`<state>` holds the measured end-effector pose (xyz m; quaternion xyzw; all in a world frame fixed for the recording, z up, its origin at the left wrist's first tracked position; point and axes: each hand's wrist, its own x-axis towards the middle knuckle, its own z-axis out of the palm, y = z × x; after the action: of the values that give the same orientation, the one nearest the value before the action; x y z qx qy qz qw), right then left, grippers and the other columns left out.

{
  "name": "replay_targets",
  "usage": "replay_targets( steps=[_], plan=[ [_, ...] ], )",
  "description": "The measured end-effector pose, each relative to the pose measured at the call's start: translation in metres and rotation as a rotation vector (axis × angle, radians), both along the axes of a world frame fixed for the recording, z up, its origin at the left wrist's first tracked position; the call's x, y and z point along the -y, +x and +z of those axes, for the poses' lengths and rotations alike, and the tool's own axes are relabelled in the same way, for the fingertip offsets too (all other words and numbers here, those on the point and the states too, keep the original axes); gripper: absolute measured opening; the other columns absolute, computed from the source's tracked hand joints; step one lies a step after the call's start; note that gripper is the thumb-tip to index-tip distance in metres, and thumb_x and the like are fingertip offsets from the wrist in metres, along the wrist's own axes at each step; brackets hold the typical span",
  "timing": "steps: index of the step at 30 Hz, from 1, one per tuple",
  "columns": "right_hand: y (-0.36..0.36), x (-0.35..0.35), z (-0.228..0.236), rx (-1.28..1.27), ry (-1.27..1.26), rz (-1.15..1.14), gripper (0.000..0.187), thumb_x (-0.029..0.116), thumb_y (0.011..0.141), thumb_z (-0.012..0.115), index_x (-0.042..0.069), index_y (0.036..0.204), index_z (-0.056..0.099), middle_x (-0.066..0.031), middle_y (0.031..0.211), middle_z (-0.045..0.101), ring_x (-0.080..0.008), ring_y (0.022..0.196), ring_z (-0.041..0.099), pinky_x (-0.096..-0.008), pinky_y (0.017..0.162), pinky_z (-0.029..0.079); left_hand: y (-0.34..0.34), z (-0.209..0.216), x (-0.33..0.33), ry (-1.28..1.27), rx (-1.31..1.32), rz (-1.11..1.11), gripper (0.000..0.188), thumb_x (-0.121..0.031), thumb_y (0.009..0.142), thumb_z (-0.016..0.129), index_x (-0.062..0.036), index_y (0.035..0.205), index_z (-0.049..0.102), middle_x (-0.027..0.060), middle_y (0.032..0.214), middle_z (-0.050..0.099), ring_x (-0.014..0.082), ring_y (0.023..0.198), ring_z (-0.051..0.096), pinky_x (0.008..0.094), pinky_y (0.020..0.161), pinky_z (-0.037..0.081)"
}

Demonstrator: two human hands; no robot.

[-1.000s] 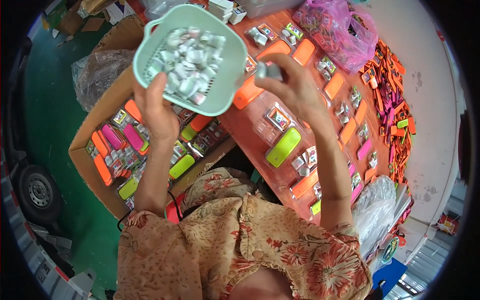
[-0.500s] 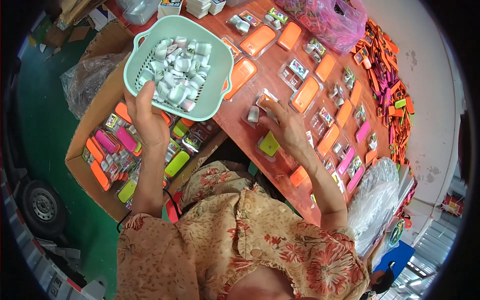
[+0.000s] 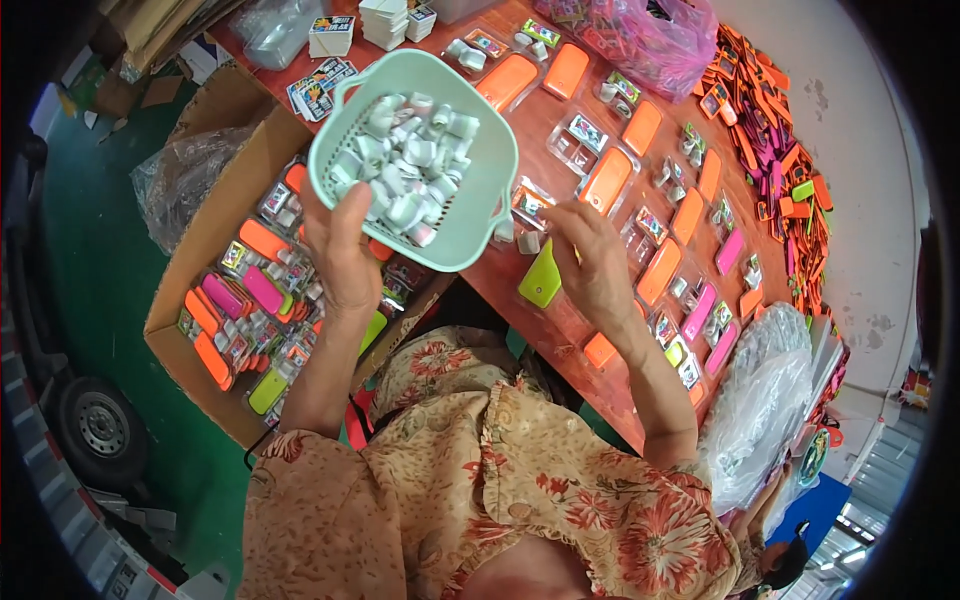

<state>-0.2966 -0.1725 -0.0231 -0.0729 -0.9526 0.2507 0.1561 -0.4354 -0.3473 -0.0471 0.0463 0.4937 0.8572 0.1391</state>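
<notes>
My left hand [image 3: 345, 255] grips the near left rim of a mint-green plastic basket [image 3: 490, 150], its thumb over the inside. Small white rolled pieces [image 3: 420, 153] lie heaped in the basket, which is held above the table edge. My right hand [image 3: 597, 265] is closed, with its fingertips at the upper corner of a lime-green plastic case [image 3: 541, 279] that tilts up from the table. Beside those fingers lies a clear blister tray with a small picture card [image 3: 530, 200] and a white roll [image 3: 528, 242]. The basket partly hides that tray.
Rows of blister trays with orange cases [image 3: 607, 181] and pink cases cover the red table [image 3: 540, 130]. Loose cases [image 3: 770, 150] pile along its far right edge, near a pink plastic bag [image 3: 650, 45]. A cardboard box [image 3: 165, 300] of packed trays stands left. Card stacks [image 3: 384, 22] stand behind.
The basket has moved right with my left hand, uncovering loose cards behind it. My right hand has come from the card tray to the lime-green case, whose upper corner has risen.
</notes>
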Motion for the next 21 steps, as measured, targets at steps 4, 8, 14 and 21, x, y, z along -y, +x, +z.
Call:
replay_targets(
  steps=[4,8,14,21],
  plan=[
    [-0.039,0.022,0.031,0.109,-0.008,0.121,0.026,0.013,0.074,0.06,0.005,0.097,0.055,-0.0128,0.083,0.057,-0.0304,0.073,0.057,-0.0372,0.063,0.046,0.015,0.007,-0.019,0.046,0.007,-0.039,0.048,-0.01,0.073,0.052,0.0013,0.118,0.038,0.0101,0.111,0.048,0.0166,0.1,0.047,0.0293,0.088,0.035],
    [-0.065,0.033,0.015,0.241,-0.014,0.036,0.036,0.029,0.073,0.06,0.001,0.094,0.05,-0.0193,0.081,0.057,-0.0347,0.073,0.056,-0.0392,0.064,0.045,0.024,0.015,-0.034,0.041,-0.064,-0.125,0.052,-0.007,0.073,0.051,0.0023,0.121,0.033,0.0105,0.113,0.045,0.0169,0.101,0.045,0.0301,0.09,0.034],
    [-0.054,0.0,0.028,0.22,-0.599,0.107,0.02,0.013,0.08,0.052,0.002,0.096,0.051,-0.0091,0.087,0.056,-0.0146,0.074,0.054,-0.027,0.065,0.043,0.02,0.009,-0.029,0.071,-0.03,-0.126,0.053,-0.008,0.074,0.052,0.0022,0.121,0.032,0.0107,0.114,0.044,0.0164,0.102,0.044,0.0297,0.09,0.034],
    [-0.048,0.008,0.028,0.387,-0.046,0.024,0.019,0.021,0.075,0.054,0.003,0.08,0.058,-0.0156,0.071,0.057,-0.0253,0.068,0.057,-0.034,0.059,0.044,0.024,0.012,-0.03,0.054,-0.056,-0.156,0.056,-0.01,0.074,0.053,0.0023,0.123,0.029,0.0116,0.114,0.044,0.0168,0.103,0.044,0.0296,0.09,0.034]
  ],
)
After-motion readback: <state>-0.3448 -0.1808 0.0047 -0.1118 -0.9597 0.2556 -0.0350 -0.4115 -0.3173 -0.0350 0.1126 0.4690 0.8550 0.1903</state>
